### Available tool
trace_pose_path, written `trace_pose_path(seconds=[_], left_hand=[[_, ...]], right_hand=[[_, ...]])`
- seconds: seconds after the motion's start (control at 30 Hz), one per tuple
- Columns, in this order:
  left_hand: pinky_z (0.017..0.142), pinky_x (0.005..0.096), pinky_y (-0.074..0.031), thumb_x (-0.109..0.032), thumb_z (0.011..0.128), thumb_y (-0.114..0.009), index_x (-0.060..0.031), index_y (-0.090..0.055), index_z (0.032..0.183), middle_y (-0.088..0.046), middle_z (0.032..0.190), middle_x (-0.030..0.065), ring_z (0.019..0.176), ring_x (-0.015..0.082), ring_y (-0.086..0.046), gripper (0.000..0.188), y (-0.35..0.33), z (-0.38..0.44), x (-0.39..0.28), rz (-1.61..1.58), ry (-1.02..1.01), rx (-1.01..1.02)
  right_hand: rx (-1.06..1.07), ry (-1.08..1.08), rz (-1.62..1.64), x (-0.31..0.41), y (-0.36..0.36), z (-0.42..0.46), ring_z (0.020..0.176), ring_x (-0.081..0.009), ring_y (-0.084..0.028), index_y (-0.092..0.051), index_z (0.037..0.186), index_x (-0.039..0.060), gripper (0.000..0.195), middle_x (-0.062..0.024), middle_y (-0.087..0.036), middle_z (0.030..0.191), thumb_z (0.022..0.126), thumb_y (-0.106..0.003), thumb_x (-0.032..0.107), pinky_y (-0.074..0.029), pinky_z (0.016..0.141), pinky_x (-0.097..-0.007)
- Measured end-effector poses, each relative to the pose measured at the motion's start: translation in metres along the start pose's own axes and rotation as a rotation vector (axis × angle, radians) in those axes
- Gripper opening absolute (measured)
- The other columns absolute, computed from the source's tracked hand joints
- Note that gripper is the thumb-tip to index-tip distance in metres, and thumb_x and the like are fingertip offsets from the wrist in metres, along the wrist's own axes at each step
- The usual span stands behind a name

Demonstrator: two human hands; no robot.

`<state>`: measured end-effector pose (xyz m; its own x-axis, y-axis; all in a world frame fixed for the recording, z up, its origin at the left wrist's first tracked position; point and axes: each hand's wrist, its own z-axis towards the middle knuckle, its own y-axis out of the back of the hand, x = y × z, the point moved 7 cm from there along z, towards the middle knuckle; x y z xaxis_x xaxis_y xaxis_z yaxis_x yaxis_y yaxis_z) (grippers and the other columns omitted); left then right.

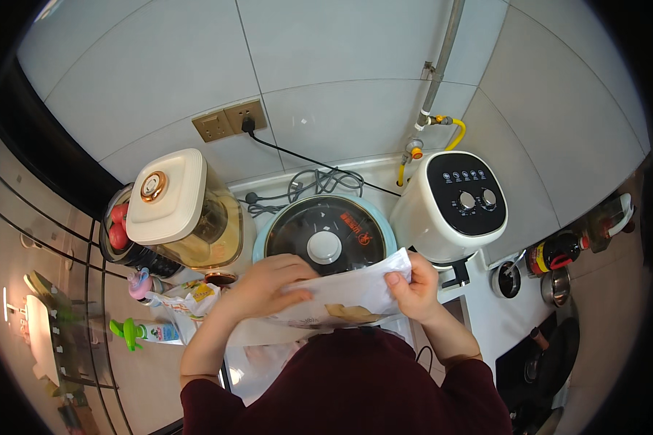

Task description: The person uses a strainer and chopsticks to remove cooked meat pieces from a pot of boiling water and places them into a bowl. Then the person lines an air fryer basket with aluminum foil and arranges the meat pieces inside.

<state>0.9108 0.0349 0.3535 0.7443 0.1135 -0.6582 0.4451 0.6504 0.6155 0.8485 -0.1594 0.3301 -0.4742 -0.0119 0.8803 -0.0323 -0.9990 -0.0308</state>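
Observation:
Close to my body, a white plastic food bag [353,293] with tan pieces showing in its lower part is held in front of a pale blue electric pot. My right hand [418,285] grips the bag's upper right corner between thumb and fingers. Across the bag's left part lies my left hand [277,285], its thumb pointing right; its fingertips are partly hidden, so its hold on the bag is unclear. Behind the bag, the pot's dark glass lid [326,217] with a white round knob [324,248] is on, its near edge covered.
A white air fryer [441,206] stands right of the pot, a cream-lidded storage container [168,196] left. Grey cables [326,179] lie coiled behind. Left are a green spray bottle [147,331] and a printed bag [188,299]; right are a dark cup [506,280], sauce bottle [555,253] and stove [522,359].

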Motion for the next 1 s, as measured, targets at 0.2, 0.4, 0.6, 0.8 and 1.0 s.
trace_pose_path(seconds=[0.2,0.4,0.6,0.8,1.0], left_hand=[[0.060,0.0324,-0.044,-0.009,0.074,-0.070,-0.0053,-0.061,0.082,-0.059,0.075,0.0057,0.068,0.0239,-0.057,0.013,-0.017,0.037,-0.028,0.056,0.019,-0.169],[0.058,0.0328,-0.043,-0.011,0.076,-0.067,-0.0068,-0.060,0.081,-0.058,0.074,0.0030,0.066,0.0219,-0.057,0.010,-0.022,0.050,-0.034,0.023,-0.004,-0.192],[0.061,0.0304,-0.039,-0.009,0.074,-0.066,-0.0104,-0.059,0.077,-0.058,0.073,0.0002,0.067,0.0176,-0.057,0.008,-0.020,0.059,-0.049,0.135,-0.044,-0.261],[0.063,0.0288,-0.036,-0.007,0.071,-0.069,-0.0124,-0.060,0.077,-0.060,0.072,-0.0003,0.065,0.0178,-0.056,0.013,-0.016,0.038,-0.039,0.278,0.068,-0.218],[0.068,0.0306,-0.036,-0.006,0.074,-0.067,-0.0096,-0.060,0.081,-0.060,0.073,0.0015,0.068,0.0189,-0.057,0.010,-0.007,-0.023,-0.005,0.296,0.260,-0.296]], right_hand=[[0.007,-0.074,0.003,0.002,0.001,0.014,0.078,-0.0128,-0.056,-0.056,0.096,-0.0020,0.014,-0.0081,-0.060,0.089,0.083,-0.061,0.002,-0.044,0.071,-0.0246],[0.126,-0.010,-0.152,0.023,0.006,0.032,0.071,-0.0178,-0.060,-0.058,0.086,-0.0009,0.008,-0.0116,-0.062,0.083,0.081,-0.063,0.002,-0.047,0.065,-0.0255],[0.155,0.064,-0.170,0.025,0.001,0.036,0.069,-0.0200,-0.061,-0.058,0.084,-0.0004,0.008,-0.0124,-0.063,0.080,0.081,-0.064,0.003,-0.048,0.061,-0.0267],[0.095,-0.022,-0.005,0.005,0.013,0.034,0.072,-0.0176,-0.058,-0.056,0.086,0.0001,0.008,-0.0123,-0.062,0.081,0.084,-0.062,0.005,-0.046,0.066,-0.0268],[0.073,-0.067,0.084,-0.007,0.018,0.039,0.076,-0.0148,-0.054,-0.055,0.088,0.0002,0.007,-0.0111,-0.059,0.086,0.086,-0.059,0.006,-0.043,0.070,-0.0255]])
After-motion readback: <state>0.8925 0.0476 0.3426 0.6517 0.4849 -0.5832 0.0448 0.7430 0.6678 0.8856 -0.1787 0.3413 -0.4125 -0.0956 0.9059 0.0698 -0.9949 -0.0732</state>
